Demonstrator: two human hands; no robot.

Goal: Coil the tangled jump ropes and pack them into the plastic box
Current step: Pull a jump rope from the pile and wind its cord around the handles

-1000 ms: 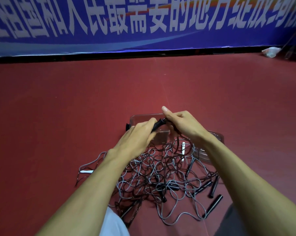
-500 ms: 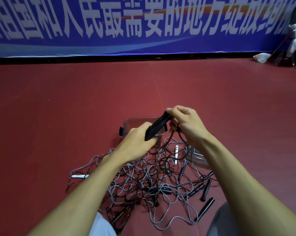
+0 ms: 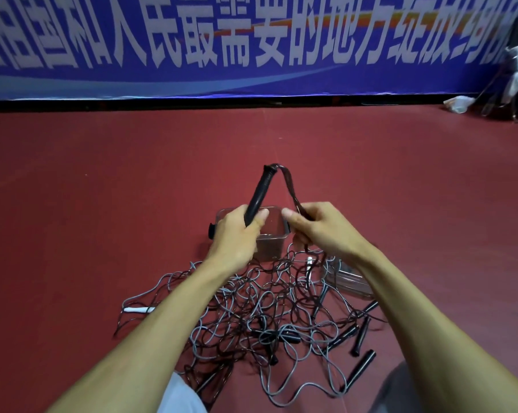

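The left hand [image 3: 236, 231] curls round a black handle [image 3: 259, 193] that points up to 1 o'clock. The right hand [image 3: 326, 231] pinches its cord [image 3: 289, 181]. The plastic box [image 3: 271, 245] sits behind both hands, and the tangled jump ropes [image 3: 266, 317] lie at its 6 o'clock on the red floor [image 3: 102, 189].

Dim even light, wide-angle edge bending

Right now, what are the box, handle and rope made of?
Box: clear plastic, probably; the floor shows through it. Handle: matte black, maybe foam or rubber; no shine. Rope: thin dark cord, likely plastic-coated; bends in smooth loops.
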